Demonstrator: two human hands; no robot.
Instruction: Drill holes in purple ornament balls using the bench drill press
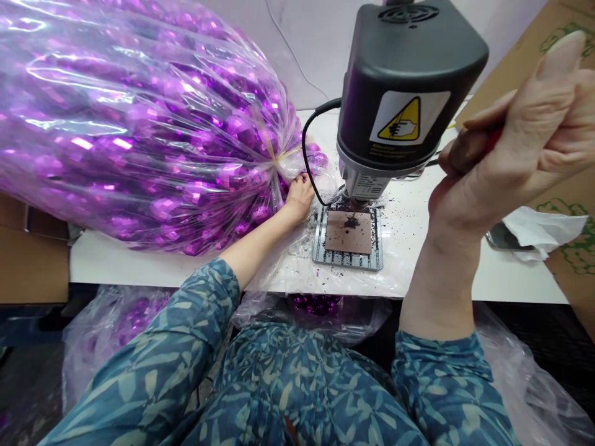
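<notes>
A black bench drill press (413, 68) with a yellow warning label stands in front of me. My right hand (515, 133) is raised at its right, closed around the lever handle, of which a bit of red (491, 141) shows. Under the drill head, a brown square plate (337, 238) with a small dark hole lies on the slotted metal base (318, 248). My left hand (300, 198) rests left of the base, fingers curled beside the gathered neck of a big clear bag (186, 142) full of shiny purple faceted balls. What those fingers hold is hidden.
Dark shavings lie scattered over the plate and white table (497, 279). A black cable (304, 133) loops between bag and drill. At right are a crumpled white tissue (543, 229) and a cardboard box (574, 260). More purple pieces (316, 303) lie in plastic below the table edge.
</notes>
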